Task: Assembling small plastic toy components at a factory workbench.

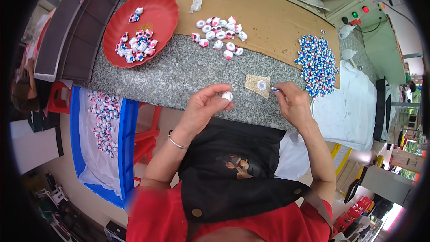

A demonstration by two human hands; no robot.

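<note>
My left hand (204, 107) pinches a small white figurine head (227, 96) above the front of the speckled stone worktop (174, 76). To its right, my right hand (293, 103) holds a tiny blue-and-white piece (274, 89) between thumb and fingertips. Beside that hand lies a tan board scrap (252, 84) bearing a small round white dish (261, 84). A large heap of the same blue-and-white pieces (316, 65) spreads at the right. Several white-and-pink figurine heads (218, 32) lie in a loose group farther back.
A red scalloped plate (168, 18) at the left holds several assembled figurines. Below it, a blue bin (127, 148) lined with plastic contains many more. Cardboard (273, 31) covers the back of the worktop. White plastic sheeting (345, 112) lies at the right, near a green machine housing (378, 36) with buttons.
</note>
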